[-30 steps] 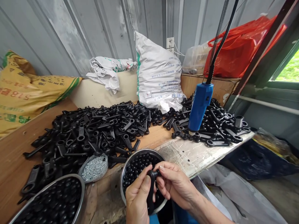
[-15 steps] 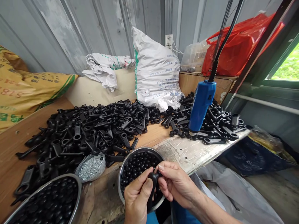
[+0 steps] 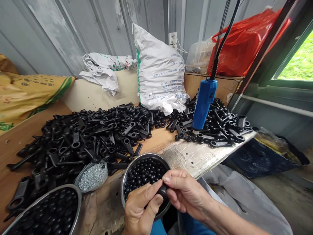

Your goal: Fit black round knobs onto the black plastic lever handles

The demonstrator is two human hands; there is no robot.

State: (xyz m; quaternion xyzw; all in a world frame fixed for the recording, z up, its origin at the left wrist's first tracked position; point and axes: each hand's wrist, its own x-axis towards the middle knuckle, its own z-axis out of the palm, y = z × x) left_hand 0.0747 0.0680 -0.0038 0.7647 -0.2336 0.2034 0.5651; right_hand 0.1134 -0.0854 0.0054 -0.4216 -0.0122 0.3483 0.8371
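Since the earlier frame, the black part (image 3: 162,192) between the hands has swung: its long arm, then hanging in plain sight, is now largely hidden, and mostly a rounded end shows. It sits at the lower middle of the frame, over the near rim of a metal bowl (image 3: 122,184).

Nearest, the left hand (image 3: 144,207) is closed around the part, its thumb laid on the rounded end. Beside it, the right hand (image 3: 183,187) pinches at the top with thumb and forefinger, its other fingers loosely curled; whether it has a separate small piece is hidden.

Black balls (image 3: 144,173) fill the bowl under the hands. If the pinch slips, I judge, a small piece could drop among them and be hard to pick out, black on black; a crooked push could leave pieces badly seated.

Farther off, a tub of screws (image 3: 93,176) stands left of that bowl, with a second bowl (image 3: 79,200) at lower left. Beyond lies a heap of black handles (image 3: 97,130); at right, a blue driver (image 3: 203,106) hangs over more. All these appear shifted slightly leftward, most likely because the head turned.
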